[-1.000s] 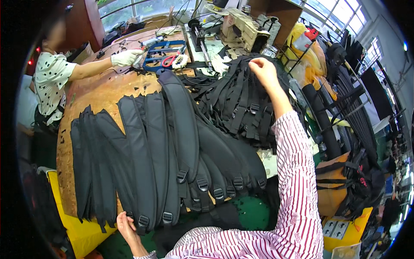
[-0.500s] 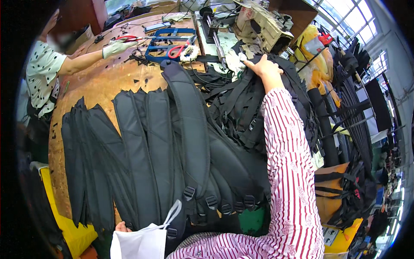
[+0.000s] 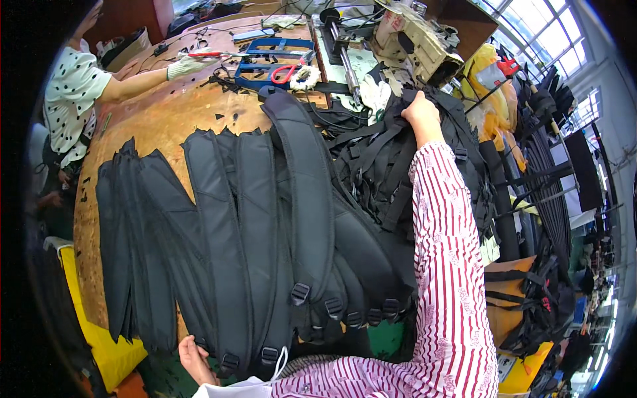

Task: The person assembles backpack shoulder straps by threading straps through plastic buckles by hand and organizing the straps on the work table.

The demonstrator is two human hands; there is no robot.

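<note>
The workshop about me is crowded, with tall windows [image 3: 541, 33] at upper right and a green floor [image 3: 393, 338] visible below. The wooden tabletop [image 3: 166, 111] is worn, with dark scraps [image 3: 219, 117] scattered on its farther part. Along its near side the black padded straps [image 3: 255, 192] lie in an overlapping row, several ends overhanging the edge; I judge this portion laid out. To their right, the heap of webbing [image 3: 378, 159] is tangled, and I judge it not yet put in order; no finished count can be given. A cream machine head [image 3: 418, 43] stands beyond the heap, and a blue rack [image 3: 277, 46] stands left of it. My right hand [image 3: 423, 116] is at the top of the heap, fingers bent against the webbing; I cannot tell whether they grip any. My left hand [image 3: 194, 358] is beside the near end of a strap, fingers curled; whether they pinch its edge I cannot tell. Red-handled scissors [image 3: 275, 77] rest at the rack. Black buckles [image 3: 300, 294] show at several near strap ends; none are discernible on the leftmost pieces.
</note>
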